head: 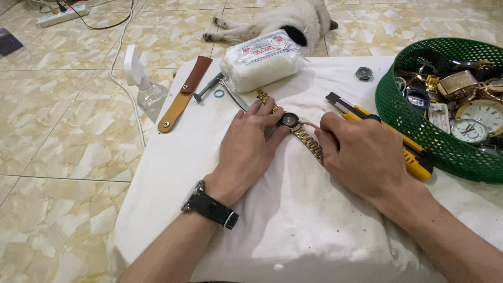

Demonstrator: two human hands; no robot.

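Observation:
A gold-banded wristwatch (290,121) lies face down on the white cloth (293,220). My left hand (246,149) rests flat beside it, fingertips pressing the watch case and band. My right hand (361,157) is curled over a thin red-tipped tool (310,124) whose point touches the watch's case back. A black watch sits on my left wrist (209,205). The tool's handle is hidden inside my right fist.
A green mesh basket (414,131) full of several watches stands at right. A yellow utility knife (414,154) lies by my right hand. A white packet (262,60), brown leather strap (183,94), metal tools (209,86), spray bottle (144,84) and loose watch case (364,73) sit farther back. A white animal (283,23) lies on the tiled floor.

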